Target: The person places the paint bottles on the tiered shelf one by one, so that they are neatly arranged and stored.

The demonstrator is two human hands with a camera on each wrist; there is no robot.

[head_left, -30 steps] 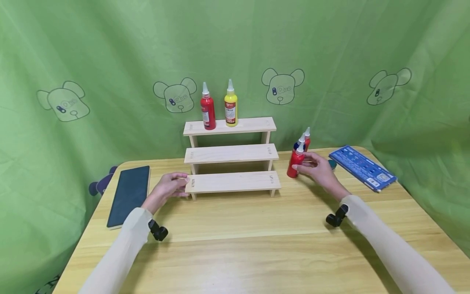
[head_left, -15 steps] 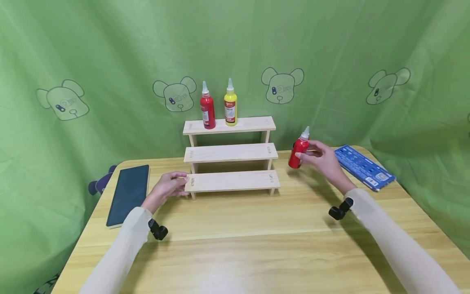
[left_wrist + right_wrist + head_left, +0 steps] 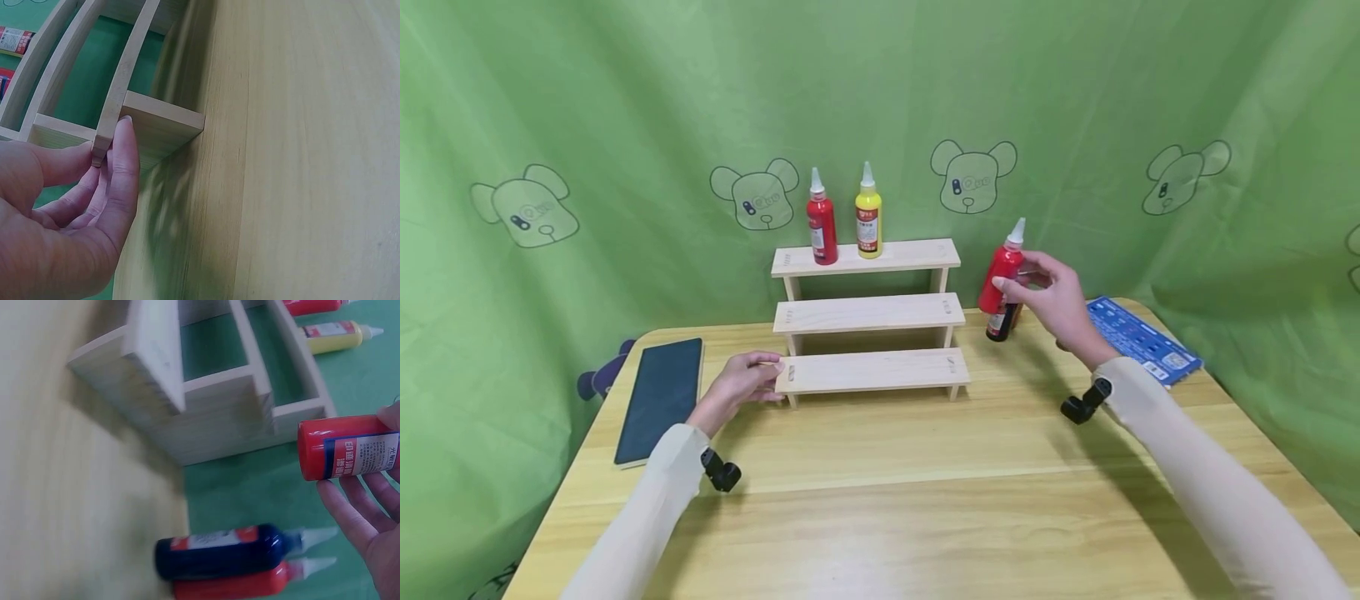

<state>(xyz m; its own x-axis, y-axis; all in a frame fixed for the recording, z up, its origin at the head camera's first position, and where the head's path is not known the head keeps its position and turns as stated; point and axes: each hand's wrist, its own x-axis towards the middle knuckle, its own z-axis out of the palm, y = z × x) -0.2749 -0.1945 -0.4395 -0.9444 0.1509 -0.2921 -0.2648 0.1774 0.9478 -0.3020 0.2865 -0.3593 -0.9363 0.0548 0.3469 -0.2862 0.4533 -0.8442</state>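
Observation:
A three-step wooden display rack (image 3: 871,315) stands at the back of the table. My left hand (image 3: 742,388) pinches the left end of its lowest board between thumb and fingers, as the left wrist view also shows. My right hand (image 3: 1055,298) grips a red paint bottle (image 3: 1002,275) with a white pointed cap, slightly tilted, in the air right of the rack. On the top step stand another red paint bottle (image 3: 822,229) and a yellow paint bottle (image 3: 868,218). Below the right hand in its wrist view are a dark blue paint bottle (image 3: 215,553) and a red one (image 3: 234,585).
A dark green notebook (image 3: 659,402) lies at the table's left edge. A blue flat box (image 3: 1142,340) lies at the back right, partly behind the right hand. A green curtain (image 3: 1075,125) with bear-head outlines hangs behind the table (image 3: 880,508).
My right hand has lifted the red paint bottle off the table and carried it up, slightly left toward the rack. My left hand keeps its hold on the lowest board.

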